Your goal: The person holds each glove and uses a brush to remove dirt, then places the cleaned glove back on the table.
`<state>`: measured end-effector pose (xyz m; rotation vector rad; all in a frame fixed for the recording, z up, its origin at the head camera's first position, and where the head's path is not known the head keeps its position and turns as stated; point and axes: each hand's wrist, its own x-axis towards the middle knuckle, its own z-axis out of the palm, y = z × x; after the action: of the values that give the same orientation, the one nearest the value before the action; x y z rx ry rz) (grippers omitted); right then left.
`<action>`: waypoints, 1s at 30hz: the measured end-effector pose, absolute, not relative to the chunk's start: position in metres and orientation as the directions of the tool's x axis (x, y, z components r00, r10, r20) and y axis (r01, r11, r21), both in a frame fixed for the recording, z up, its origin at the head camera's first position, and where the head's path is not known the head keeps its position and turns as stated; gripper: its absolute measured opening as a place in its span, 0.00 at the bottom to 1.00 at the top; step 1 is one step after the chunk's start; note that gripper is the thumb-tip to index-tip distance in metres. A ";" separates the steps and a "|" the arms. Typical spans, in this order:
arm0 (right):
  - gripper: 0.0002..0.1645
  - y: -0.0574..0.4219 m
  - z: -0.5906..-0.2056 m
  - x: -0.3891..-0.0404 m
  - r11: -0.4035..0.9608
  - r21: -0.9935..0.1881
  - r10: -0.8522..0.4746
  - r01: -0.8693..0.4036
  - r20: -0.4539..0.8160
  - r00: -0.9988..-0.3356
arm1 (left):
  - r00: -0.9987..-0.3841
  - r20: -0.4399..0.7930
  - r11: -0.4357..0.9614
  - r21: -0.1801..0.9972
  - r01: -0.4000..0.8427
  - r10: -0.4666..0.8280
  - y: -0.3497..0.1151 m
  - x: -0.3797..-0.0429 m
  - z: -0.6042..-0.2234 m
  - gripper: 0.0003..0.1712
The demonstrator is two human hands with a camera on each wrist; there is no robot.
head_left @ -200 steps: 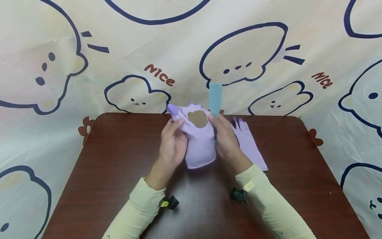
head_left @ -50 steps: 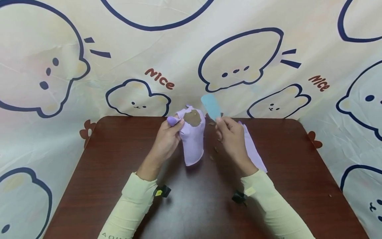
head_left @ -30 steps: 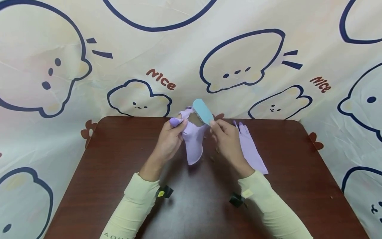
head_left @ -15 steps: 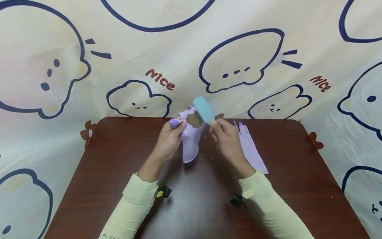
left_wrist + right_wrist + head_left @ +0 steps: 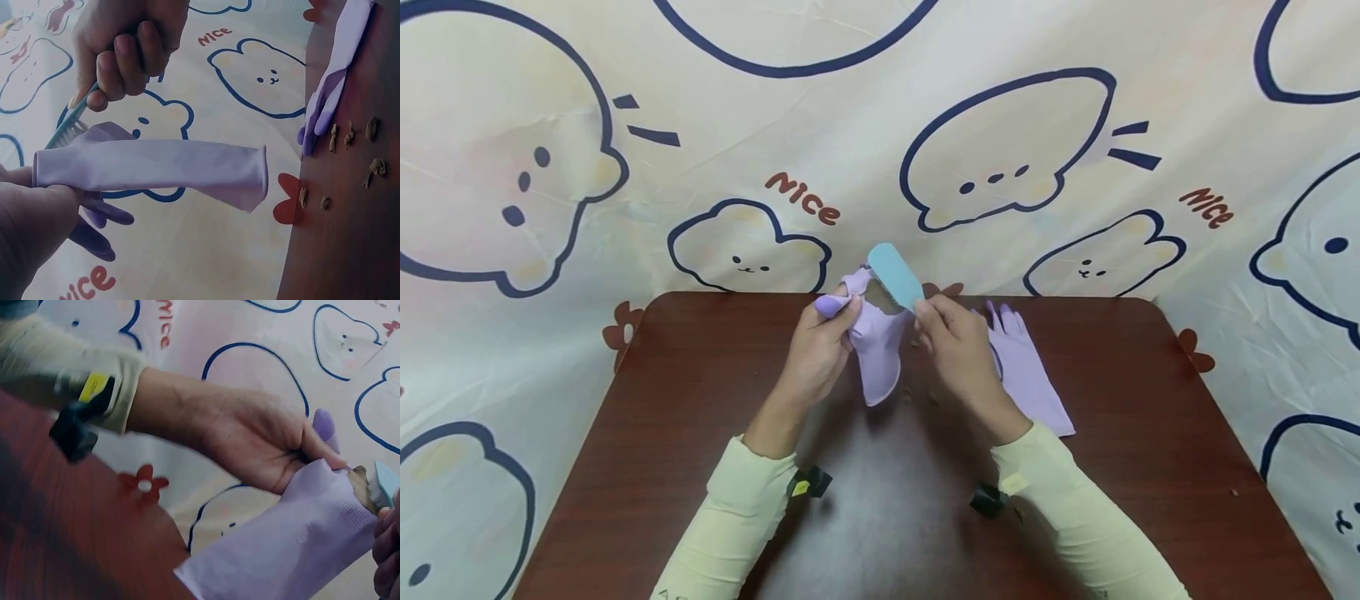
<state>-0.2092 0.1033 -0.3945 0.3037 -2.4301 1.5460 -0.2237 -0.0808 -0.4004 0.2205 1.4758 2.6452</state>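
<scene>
My left hand [image 5: 816,350] grips a lilac rubber glove [image 5: 878,346] near its purple fingers, its cuff hanging toward me above the table. A brown, dried-mud-like patch [image 5: 883,297] covers part of the glove. In my right hand [image 5: 958,337] is a light blue brush [image 5: 897,273], pinched by its handle and tilted up to the left. Its pale bristles face the patch and overlap it. From the right wrist side, the brush [image 5: 386,478] sits right at the brown patch [image 5: 361,487]. The left wrist view shows bristles close to the glove [image 5: 150,164].
A second lilac glove [image 5: 1033,379] lies flat on the dark wooden table [image 5: 700,433], right of my right hand. Several brown crumbs [image 5: 376,172] are scattered on the tabletop below the hands. A cartoon-printed cloth [image 5: 850,125] rises behind the table's far edge.
Earlier the brush stood upright beside the glove, with both hands at the glove; now it lies over the brown patch. Brown crumbs have appeared on the table. Lately the brush shifted slightly left.
</scene>
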 end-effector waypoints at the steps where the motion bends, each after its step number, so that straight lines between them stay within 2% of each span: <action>1: 0.25 0.104 -0.395 -0.209 0.423 -0.855 -0.036 -0.298 0.313 -0.949 | -0.984 0.074 -0.523 0.852 -0.022 0.162 -0.081 -0.224 -0.401 0.11; 5: 0.26 0.107 -0.397 -0.212 0.430 -0.860 -0.002 -0.274 0.303 -0.953 | -0.985 0.060 -0.507 0.861 -0.031 0.162 -0.082 -0.224 -0.402 0.05; 8: 0.27 0.112 -0.397 -0.217 0.421 -0.867 0.031 -0.266 0.307 -0.951 | -0.989 0.051 -0.509 0.860 -0.029 0.142 -0.083 -0.224 -0.402 0.13; 11: 0.26 0.117 -0.396 -0.219 0.389 -0.882 0.057 -0.267 0.313 -0.948 | -0.992 0.050 -0.512 0.859 -0.019 0.120 -0.085 -0.225 -0.401 0.16; 16: 0.24 0.110 -0.392 -0.213 0.359 -0.881 -0.010 -0.307 0.325 -0.945 | -0.989 0.041 -0.499 0.866 -0.036 0.141 -0.082 -0.228 -0.403 0.08; 19: 0.23 0.102 -0.392 -0.208 0.353 -0.874 -0.083 -0.332 0.324 -0.942 | -0.983 0.052 -0.478 0.878 -0.039 0.176 -0.079 -0.226 -0.402 0.15; 23: 0.22 0.096 -0.392 -0.205 0.362 -0.871 -0.086 -0.334 0.325 -0.942 | -0.979 0.067 -0.452 0.892 -0.027 0.192 -0.078 -0.223 -0.398 0.24; 27: 0.23 0.098 -0.393 -0.207 0.393 -0.858 -0.060 -0.331 0.336 -0.940 | -0.987 0.062 -0.479 0.878 -0.019 0.152 -0.080 -0.223 -0.396 0.11; 30: 0.24 0.100 -0.395 -0.208 0.407 -0.853 -0.049 -0.326 0.336 -0.941 | -0.987 0.055 -0.494 0.869 -0.027 0.150 -0.081 -0.224 -0.397 0.08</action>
<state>-0.2078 0.1001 -0.3945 0.3282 -2.4071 1.5480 -0.2240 -0.0810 -0.3967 0.1871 1.5232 2.6228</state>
